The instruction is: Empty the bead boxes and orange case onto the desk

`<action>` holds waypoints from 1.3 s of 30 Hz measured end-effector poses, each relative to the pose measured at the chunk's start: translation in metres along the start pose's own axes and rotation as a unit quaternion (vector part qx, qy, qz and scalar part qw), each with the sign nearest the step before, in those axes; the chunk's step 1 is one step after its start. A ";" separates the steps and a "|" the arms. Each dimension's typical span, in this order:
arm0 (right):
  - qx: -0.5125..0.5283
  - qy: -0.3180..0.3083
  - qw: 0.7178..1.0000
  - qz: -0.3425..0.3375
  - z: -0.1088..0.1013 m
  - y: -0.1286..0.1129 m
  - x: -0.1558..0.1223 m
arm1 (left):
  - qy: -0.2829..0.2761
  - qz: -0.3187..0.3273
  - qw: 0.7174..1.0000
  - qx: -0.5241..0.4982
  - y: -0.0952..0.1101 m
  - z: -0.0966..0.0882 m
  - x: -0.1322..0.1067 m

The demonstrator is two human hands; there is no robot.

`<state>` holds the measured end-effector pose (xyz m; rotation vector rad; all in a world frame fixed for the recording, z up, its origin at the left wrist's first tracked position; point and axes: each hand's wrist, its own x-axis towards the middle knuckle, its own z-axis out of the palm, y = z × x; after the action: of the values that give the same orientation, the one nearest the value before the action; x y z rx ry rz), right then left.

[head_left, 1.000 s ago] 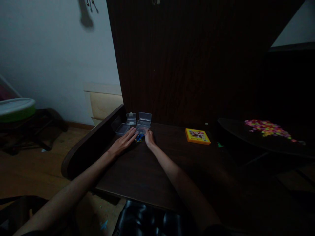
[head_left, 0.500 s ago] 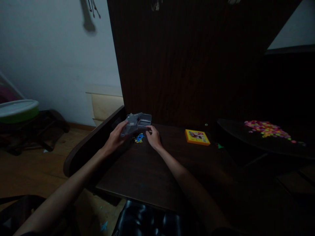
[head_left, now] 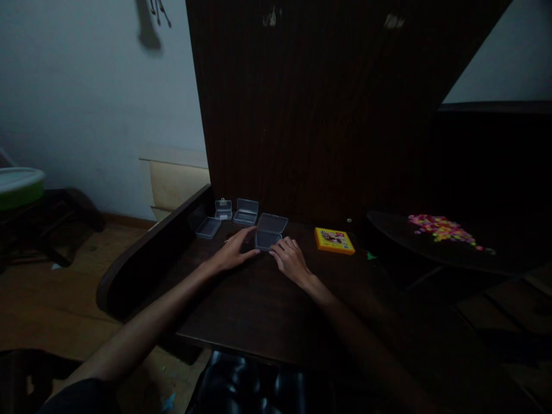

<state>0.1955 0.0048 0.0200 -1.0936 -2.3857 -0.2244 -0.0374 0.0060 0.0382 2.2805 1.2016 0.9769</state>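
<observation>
A small clear plastic box (head_left: 269,231) with its lid raised stands on the dark wooden table (head_left: 259,305), between my two hands. My left hand (head_left: 235,253) lies flat with the fingers stretched out, the fingertips at the box's left side. My right hand (head_left: 291,259) rests on the table just in front of the box, fingers apart and slightly bent, tips touching its front edge. Neither hand lifts anything. The small blue and yellow pieces seen earlier are out of sight.
Three more small clear boxes (head_left: 224,214) sit at the table's back left by its raised rim (head_left: 146,259). A yellow box (head_left: 334,240) lies to the right, with a green scrap (head_left: 370,256) beyond. Colourful beads (head_left: 440,227) are heaped on a dark round table. A dark panel rises behind.
My left hand had lifted a clear box; a box now stands on the table further right, between my hands. Both hands shifted right, and the blue pieces are no longer visible.
</observation>
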 end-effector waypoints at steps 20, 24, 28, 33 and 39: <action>0.013 -0.033 0.992 0.120 0.043 0.041 0.051 | -0.030 -0.070 0.975 0.211 -0.066 0.011 0.015; 0.017 -0.033 0.993 0.112 0.049 0.040 0.062 | -0.021 -0.040 0.978 0.202 -0.066 0.012 0.021; 0.021 -0.026 0.992 0.118 0.056 0.039 0.072 | -0.010 -0.025 0.979 0.201 -0.065 0.010 0.020; 0.021 -0.010 0.990 0.136 0.062 0.037 0.081 | -0.003 -0.023 0.979 0.203 -0.061 0.009 0.021; 0.023 0.013 0.990 0.136 0.054 0.037 0.073 | -0.019 -0.029 0.977 0.209 -0.058 0.007 0.022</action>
<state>0.1631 0.0962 0.0085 -1.3686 -2.1778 -0.0881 -0.0561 0.0565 0.0065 2.5433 1.5693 0.7063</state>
